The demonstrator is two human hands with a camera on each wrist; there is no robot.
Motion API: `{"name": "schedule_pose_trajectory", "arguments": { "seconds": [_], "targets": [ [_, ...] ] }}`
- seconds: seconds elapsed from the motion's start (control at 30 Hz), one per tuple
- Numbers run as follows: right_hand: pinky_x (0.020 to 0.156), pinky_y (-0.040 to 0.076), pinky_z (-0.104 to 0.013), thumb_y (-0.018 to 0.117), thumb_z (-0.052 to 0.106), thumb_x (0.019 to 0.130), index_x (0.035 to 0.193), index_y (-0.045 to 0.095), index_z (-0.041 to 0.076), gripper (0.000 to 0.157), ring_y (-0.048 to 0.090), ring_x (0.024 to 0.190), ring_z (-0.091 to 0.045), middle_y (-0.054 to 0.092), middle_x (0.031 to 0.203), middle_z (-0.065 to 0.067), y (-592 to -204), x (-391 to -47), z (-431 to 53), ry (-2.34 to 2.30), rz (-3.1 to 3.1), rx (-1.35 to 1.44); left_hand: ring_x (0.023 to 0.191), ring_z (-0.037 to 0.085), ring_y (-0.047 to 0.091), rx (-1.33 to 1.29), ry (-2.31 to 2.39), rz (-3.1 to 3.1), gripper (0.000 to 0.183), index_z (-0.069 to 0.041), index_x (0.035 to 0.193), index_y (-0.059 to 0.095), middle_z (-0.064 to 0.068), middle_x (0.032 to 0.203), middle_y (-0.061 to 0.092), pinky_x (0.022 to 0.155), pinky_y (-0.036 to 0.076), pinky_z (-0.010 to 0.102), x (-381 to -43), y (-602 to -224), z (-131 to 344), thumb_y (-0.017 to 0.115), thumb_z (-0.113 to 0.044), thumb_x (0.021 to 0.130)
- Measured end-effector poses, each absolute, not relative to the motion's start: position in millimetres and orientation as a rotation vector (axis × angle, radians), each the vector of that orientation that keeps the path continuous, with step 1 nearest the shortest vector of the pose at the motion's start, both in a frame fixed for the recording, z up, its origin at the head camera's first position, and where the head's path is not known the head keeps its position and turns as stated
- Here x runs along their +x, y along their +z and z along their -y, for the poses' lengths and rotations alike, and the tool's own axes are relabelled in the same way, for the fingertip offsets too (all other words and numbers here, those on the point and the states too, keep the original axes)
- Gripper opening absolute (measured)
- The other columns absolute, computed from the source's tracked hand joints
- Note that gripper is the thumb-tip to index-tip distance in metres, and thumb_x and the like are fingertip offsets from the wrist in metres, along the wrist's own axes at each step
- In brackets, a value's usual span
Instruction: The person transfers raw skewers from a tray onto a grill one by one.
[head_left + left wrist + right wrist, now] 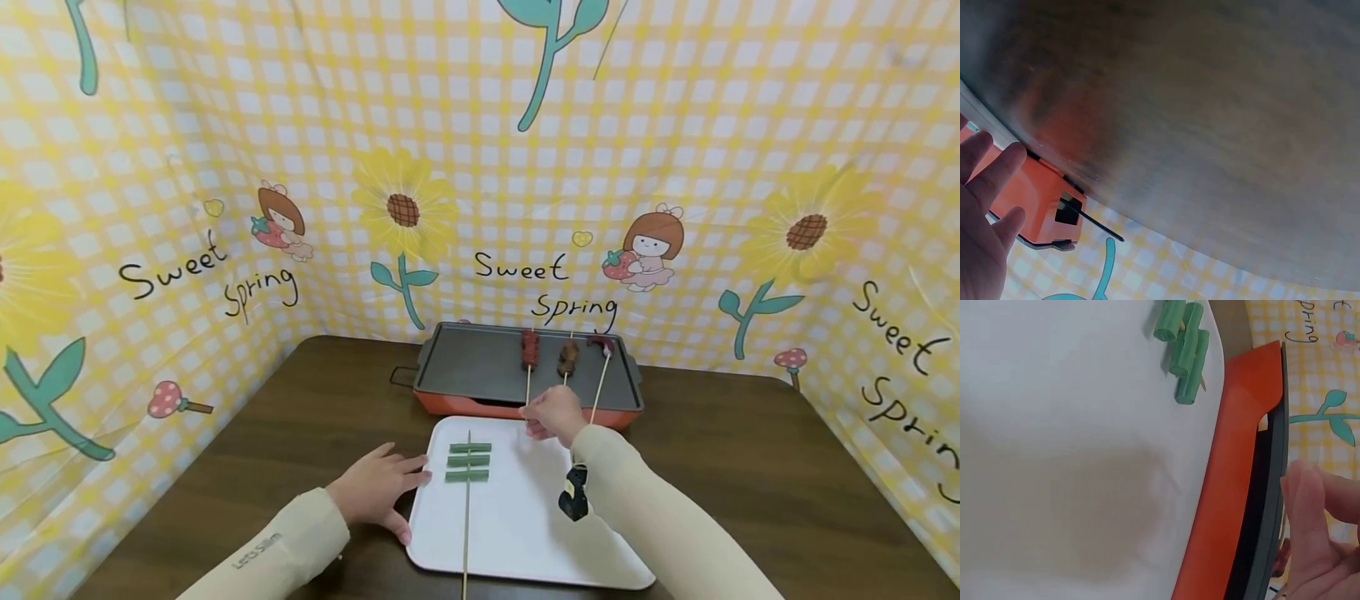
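My right hand pinches the stick end of a skewer of red meat lying on the griddle. In the right wrist view, thumb and finger meet near the griddle's front edge. A brown meat skewer lies right of it, its stick partly behind my hand, and farther right is a skewer with a dark purplish piece. My left hand has its fingers spread at the left rim of the white tray. On this tray lies a skewer with green stalk pieces.
The griddle has an orange base and a wire handle at its left; it stands just behind the tray on a dark wooden table. Yellow checked cloth surrounds the table at the back and sides.
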State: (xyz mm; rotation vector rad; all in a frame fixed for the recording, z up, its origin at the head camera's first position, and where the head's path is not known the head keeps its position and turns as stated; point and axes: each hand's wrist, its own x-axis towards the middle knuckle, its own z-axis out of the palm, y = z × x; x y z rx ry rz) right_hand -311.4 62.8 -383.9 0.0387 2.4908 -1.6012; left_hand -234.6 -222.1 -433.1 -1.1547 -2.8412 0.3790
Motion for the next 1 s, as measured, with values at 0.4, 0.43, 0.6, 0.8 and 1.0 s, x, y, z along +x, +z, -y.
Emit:
{"name": "schedule_pose_trajectory", "arguments": {
  "seconds": [0.4,0.43,0.6,0.8,1.0],
  "targets": [
    [0.049,0.054,-0.028,0.071,0.004,0.084,0.092,0.070,-0.006,0.013,0.060,0.049,-0.010,0.065,0.062,-0.010,-391,-250,-65,-1.594,-2.474,-0.268,0.110,0.024,0.060,-1.172,0.349,2.824,0.088,-0.013,0.124,0.065,0.009,0.128,0.060,0.098,0.040,0.049,-233,-431,220,0.064,-0.075,0.062],
    [0.048,0.054,-0.028,0.071,0.004,0.083,0.092,0.070,-0.006,0.013,0.059,0.048,-0.010,0.066,0.062,-0.011,-392,-243,-63,-1.610,-2.434,-0.293,0.110,0.024,0.060,-1.170,0.344,2.826,0.088,-0.013,0.124,0.065,0.009,0.128,0.060,0.098,0.040,0.049,-233,-431,221,0.065,-0.075,0.062],
    [0.047,0.053,-0.028,0.072,0.002,0.081,0.088,0.068,-0.005,0.010,0.058,0.047,-0.008,0.065,0.061,-0.008,-400,-211,-53,-1.630,-2.256,-0.370,0.109,0.024,0.060,-1.169,0.315,2.808,0.088,-0.013,0.122,0.066,0.010,0.127,0.061,0.097,0.040,0.050,-233,-432,222,0.065,-0.075,0.061],
    [0.042,0.048,-0.021,0.072,0.001,0.080,0.079,0.067,0.000,0.006,0.054,0.044,-0.007,0.060,0.054,-0.003,-417,-186,-52,-1.547,-2.135,-0.352,0.107,0.025,0.060,-1.171,0.305,2.794,0.088,-0.012,0.121,0.066,0.010,0.126,0.061,0.097,0.040,0.050,-236,-433,223,0.065,-0.075,0.060],
    [0.040,0.039,-0.015,0.076,0.009,0.079,0.069,0.070,0.001,0.014,0.049,0.041,-0.002,0.058,0.051,0.001,-434,-170,-51,-1.406,-2.142,-0.432,0.110,0.026,0.059,-1.143,0.287,2.852,0.088,-0.011,0.124,0.064,0.012,0.130,0.059,0.098,0.039,0.052,-234,-432,224,0.065,-0.073,0.063]
  ]
}}
